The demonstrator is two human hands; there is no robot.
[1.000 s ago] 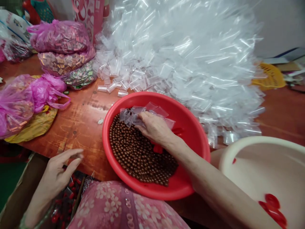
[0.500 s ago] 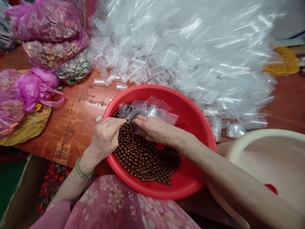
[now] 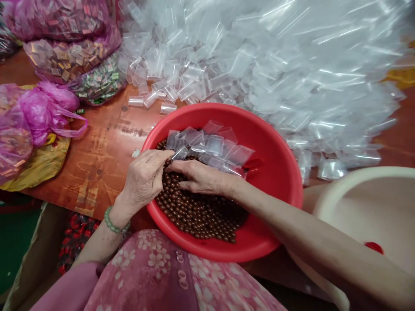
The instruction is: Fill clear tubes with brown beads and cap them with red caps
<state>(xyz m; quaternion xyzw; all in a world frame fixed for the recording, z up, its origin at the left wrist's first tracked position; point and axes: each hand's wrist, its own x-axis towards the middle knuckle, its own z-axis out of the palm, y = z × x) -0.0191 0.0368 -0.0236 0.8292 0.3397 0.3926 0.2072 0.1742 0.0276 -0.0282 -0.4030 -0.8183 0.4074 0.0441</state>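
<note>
"What's nearest, taking the red basin (image 3: pixel 288 177) as the dial?"
"A pink flowered garment (image 3: pixel 142 259) at half past six, a cream tub (image 3: pixel 359 185) between three and four."
"And the hands?"
"The left hand (image 3: pixel 144 178) comes over the rim at nine o'clock, thumb and forefinger pinching a clear tube (image 3: pixel 180 152). The right hand (image 3: pixel 202 177) reaches in from four, fingers bent, over the brown beads (image 3: pixel 197 220) in the basin; I can't tell if it grips anything."
"Further?"
"Loose tubes (image 3: pixel 214 145) lie inside, towards twelve. Past the rim, a big pile of clear tubes (image 3: pixel 259 65) spreads from eleven to two on the wooden table (image 3: pixel 100 160); pink bags (image 3: pixel 61 19) sit at ten."
</note>
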